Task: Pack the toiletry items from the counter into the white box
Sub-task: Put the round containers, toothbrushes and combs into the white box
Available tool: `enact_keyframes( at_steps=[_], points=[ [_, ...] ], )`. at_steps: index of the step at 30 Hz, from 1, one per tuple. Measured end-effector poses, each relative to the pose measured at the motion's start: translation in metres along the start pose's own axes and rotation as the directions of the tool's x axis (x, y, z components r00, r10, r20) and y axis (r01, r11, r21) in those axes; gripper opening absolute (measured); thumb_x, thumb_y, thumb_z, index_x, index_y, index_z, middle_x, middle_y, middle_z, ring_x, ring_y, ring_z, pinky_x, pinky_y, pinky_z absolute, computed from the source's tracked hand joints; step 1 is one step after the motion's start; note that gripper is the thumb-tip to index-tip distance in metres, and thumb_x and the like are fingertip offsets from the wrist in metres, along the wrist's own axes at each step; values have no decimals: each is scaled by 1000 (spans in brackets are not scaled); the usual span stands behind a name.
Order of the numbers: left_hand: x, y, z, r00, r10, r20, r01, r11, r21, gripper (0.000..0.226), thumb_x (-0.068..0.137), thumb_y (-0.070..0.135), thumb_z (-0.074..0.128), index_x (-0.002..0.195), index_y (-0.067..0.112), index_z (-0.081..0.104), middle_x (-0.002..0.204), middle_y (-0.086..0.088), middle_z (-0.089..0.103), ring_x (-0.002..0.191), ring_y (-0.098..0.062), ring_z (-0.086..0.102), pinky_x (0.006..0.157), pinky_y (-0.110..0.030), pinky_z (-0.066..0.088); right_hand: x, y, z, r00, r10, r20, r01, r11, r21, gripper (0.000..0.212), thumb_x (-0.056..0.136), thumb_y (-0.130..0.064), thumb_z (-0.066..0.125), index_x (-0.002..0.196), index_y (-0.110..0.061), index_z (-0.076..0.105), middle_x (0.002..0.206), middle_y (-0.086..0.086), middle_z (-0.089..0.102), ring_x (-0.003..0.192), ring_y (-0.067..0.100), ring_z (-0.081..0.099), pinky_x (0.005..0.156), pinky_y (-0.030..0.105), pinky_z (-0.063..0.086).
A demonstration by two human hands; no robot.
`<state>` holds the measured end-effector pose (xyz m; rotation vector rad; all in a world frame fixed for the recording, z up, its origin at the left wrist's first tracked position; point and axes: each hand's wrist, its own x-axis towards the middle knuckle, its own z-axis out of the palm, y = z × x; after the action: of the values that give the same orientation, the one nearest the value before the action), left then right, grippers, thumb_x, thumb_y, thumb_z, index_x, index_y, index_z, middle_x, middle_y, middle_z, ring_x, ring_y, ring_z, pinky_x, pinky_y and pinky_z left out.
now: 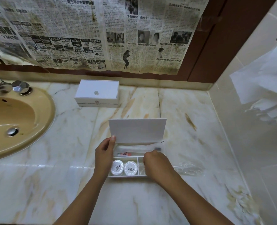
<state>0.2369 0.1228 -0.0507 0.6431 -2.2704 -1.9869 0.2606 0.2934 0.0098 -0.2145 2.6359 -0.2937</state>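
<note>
Marble bench (53, 184), veined, runs the width of my view. Old newspaper (102, 33) covers the wall behind it. Tan sink (42, 114) set in at far left, chrome tap (19, 87) at its rim. White towel (267, 78) hangs at right.

A closed white box with knob (96, 93) stands at the back of the bench, near the wall, well apart from my work.

Open white box (126, 175) sits on the bench right in front of me, its lid (137, 129) tilted up and back. My left hand (104, 157) holds the lid's lower left corner, thumb up along its edge. My right hand (157, 166) is over the box's right side, fingers curled down into it; the fingers hide what they pinch, so I cannot tell.

Inside: long rear compartment holds a clear-wrapped packet (131, 148) and a small tube (124, 154). Front left compartment holds 2 round white soaps (124, 167), side by side. Clear plastic wrapper (189, 168) lies on the bench just right of the box.
</note>
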Motion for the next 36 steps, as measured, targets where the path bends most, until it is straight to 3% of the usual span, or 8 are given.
enact_keyframes(
  at_steps=[9, 12, 14, 17, 21, 27, 31, 36],
  points=[
    [0, 0, 0, 1000, -5, 5, 5, 1000, -6, 30, 100, 36, 51, 94, 14, 71, 91, 3, 73, 86, -11, 67, 69, -14, 47, -1, 3, 0, 997, -7, -72, 5, 999, -32, 32, 84, 1, 53, 112, -11, 64, 112, 12, 62, 102, 28, 61, 84, 28, 47],
    [0, -1, 0, 1000, -1, 7, 1, 1000, -14, 31, 100, 36, 52, 92, 13, 71, 89, 1, 74, 84, -13, 67, 71, -17, 49, 1, 1, 7, 999, -32, 7, 32, 999, -10, 20, 80, 2, 53, 76, -14, 65, 79, 9, 60, 72, 21, 58, 62, 23, 44],
    [0, -2, 0, 1000, -3, 13, 4, 1000, -19, 31, 100, 36, 52, 91, 14, 72, 89, 0, 74, 85, -14, 67, 73, -20, 50, 3, 2, 11, 999, -34, 29, 34, 999, 24, 32, 75, 1, 51, 51, -16, 39, 55, 3, 38, 50, 15, 34, 45, 22, 23],
    [1, -2, -1, 1000, -8, 10, 8, 1000, -16, 29, 100, 36, 52, 94, 15, 72, 91, 2, 74, 87, -13, 68, 72, -17, 49, 1, 4, 5, 999, -49, 19, 47, 995, 86, 34, 76, -6, 49, 47, -17, 34, 51, 1, 34, 55, 23, 38, 44, 23, 20],
    [1, -2, -1, 1000, 1, 5, -1, 1000, -13, 29, 99, 35, 52, 92, 15, 72, 89, 4, 74, 84, -10, 67, 68, -11, 48, -4, 14, -22, 994, -76, -82, 94, 965, 246, 21, 86, -20, 54, 77, -23, 73, 79, -3, 70, 78, 16, 60, 66, 24, 45],
    [0, -1, -1, 1000, 2, 12, -2, 1000, -9, 29, 100, 34, 52, 93, 14, 71, 90, 3, 73, 84, -9, 65, 71, -15, 47, 1, 69, -50, 914, 195, -355, -58, 930, 362, 14, 86, -20, 59, 85, -22, 73, 80, -7, 70, 76, 13, 65, 69, 27, 52],
    [0, 0, -1, 1000, 3, 20, -3, 1000, -11, 29, 100, 34, 52, 91, 15, 71, 89, 3, 73, 83, -8, 65, 74, -18, 48, 7, 108, -39, 930, 337, -146, -290, 918, 270, 18, 83, -19, 65, 100, -25, 68, 93, -4, 64, 82, 15, 61, 73, 26, 48],
    [-1, 2, 0, 1000, -2, 12, 2, 1000, 4, 27, 100, 34, 51, 89, 18, 70, 88, 6, 72, 81, -7, 64, 73, -19, 49, 8, 118, -15, 923, 375, 87, -384, 915, 127, 37, 74, -20, 75, 106, -28, 60, 109, -6, 55, 100, 16, 56, 73, 23, 39]
  ],
)
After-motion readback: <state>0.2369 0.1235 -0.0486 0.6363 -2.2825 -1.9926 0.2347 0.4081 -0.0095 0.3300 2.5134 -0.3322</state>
